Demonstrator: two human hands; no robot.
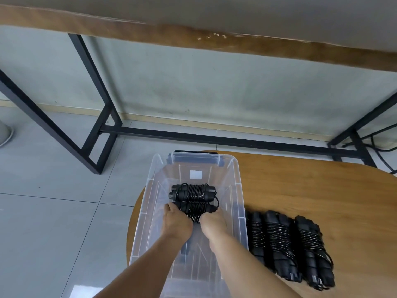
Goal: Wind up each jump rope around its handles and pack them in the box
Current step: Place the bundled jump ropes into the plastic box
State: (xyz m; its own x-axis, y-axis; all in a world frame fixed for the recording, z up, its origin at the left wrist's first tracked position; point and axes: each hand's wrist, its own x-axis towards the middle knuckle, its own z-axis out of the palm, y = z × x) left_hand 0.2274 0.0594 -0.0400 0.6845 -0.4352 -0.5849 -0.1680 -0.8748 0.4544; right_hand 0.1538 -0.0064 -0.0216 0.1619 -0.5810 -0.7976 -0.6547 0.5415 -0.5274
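Head view: my left hand (pixel 176 220) and right hand (pixel 211 221) each grip an end of a wound jump rope (pixel 194 209), lowering it flat into the clear box (pixel 239 196) beside another bundle (pixel 192 192) so both lie snug.

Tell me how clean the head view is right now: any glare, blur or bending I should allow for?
Head view: wide-angle bending curves the big table edge along the top; glare patch on the floor tiles at bottom left; the wound ropes on the round table look smeared; the clear box shows faint reflections; both hands, left and right, and the rope they hold read fairly sharp.
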